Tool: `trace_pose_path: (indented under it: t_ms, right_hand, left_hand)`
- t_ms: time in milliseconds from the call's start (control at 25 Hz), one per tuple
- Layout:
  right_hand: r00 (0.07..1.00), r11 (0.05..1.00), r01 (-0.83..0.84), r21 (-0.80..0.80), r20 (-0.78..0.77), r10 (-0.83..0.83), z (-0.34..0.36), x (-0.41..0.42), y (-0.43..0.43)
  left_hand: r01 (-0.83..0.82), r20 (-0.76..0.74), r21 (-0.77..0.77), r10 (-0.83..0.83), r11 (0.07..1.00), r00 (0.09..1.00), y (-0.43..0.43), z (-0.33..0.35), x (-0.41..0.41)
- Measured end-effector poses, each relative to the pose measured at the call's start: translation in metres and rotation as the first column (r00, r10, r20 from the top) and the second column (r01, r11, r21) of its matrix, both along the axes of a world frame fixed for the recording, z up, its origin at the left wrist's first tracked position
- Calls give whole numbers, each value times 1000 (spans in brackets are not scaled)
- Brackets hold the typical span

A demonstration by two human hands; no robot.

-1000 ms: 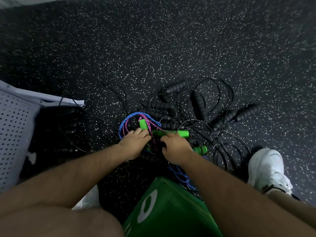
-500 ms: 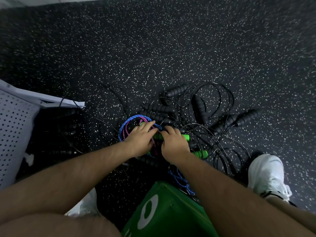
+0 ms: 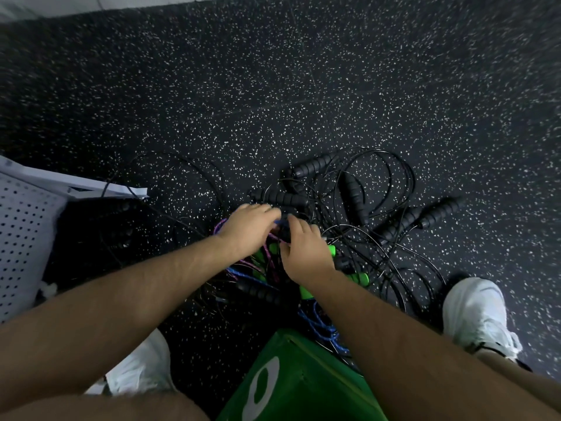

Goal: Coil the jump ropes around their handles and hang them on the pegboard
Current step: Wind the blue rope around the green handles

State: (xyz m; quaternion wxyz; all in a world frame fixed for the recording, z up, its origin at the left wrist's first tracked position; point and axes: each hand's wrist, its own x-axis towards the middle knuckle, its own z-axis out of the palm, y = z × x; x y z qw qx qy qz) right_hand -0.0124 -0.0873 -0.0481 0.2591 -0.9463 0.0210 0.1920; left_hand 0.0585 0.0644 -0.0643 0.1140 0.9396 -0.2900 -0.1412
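A tangle of jump ropes lies on the floor in front of me. Black foam handles (image 3: 312,165) (image 3: 353,192) (image 3: 440,212) and thin black cords (image 3: 394,165) spread to the right. Bright green handles (image 3: 332,250) (image 3: 361,278) and a blue and pink braided rope (image 3: 318,323) lie nearer. My left hand (image 3: 246,232) is blurred, its bent fingers over the braided rope where a blue strand shows. My right hand (image 3: 303,250) covers one green handle, fingers curled on it, fingertips meeting the left hand's.
A white pegboard (image 3: 21,232) leans at the left edge, with more black ropes in the dark beside it. A green box (image 3: 303,387) stands close between my legs. My white shoes (image 3: 476,311) (image 3: 139,369) flank the pile on speckled black rubber flooring (image 3: 273,86).
Both hands have shifted a little farther into the pile and closer together. The left hand moved off the green handle end and now covers the coloured rope loop.
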Motion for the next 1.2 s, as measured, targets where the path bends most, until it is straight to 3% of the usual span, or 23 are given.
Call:
trace_pose_path:
  t_ms: [120,280,360,560,760,880,1000,1120,1200]
  right_hand:
    - [956,866,292,407,-125,-264,26,11,-3]
    - [944,750,254,610,-324,-55,88,15,3]
    - [960,689,219,691,-278,-26,126,4,6]
    - [973,730,173,661,0,-230,241,-12,-18]
    - [870,763,131,633,295,-394,363,-7,-54]
    - [832,673,123,729,294,-471,406,-2,-74]
    - [896,639,139,757,179,-406,398,-10,-84]
    - [994,844,52,533,57,-97,365,-28,-70]
    - [998,863,-22,505,59,-9,352,-33,-50]
  left_hand:
    - [-209,-153,-294,170,933,973,-8,66,4]
    - [-348,-338,-554,178,757,924,-31,180,4]
    - [-371,-352,-603,181,706,918,-45,240,0]
    - [-404,-388,-652,175,642,905,-57,352,-14]
    - [-441,-517,-517,143,733,844,-49,363,-55]
    - [-358,-319,-373,244,856,916,-53,348,-76]
    - [-443,-302,-557,326,703,896,-59,359,-74]
    - [-399,-266,-691,301,603,916,-61,388,-67]
    - [-375,-268,-734,266,566,926,-64,405,-63]
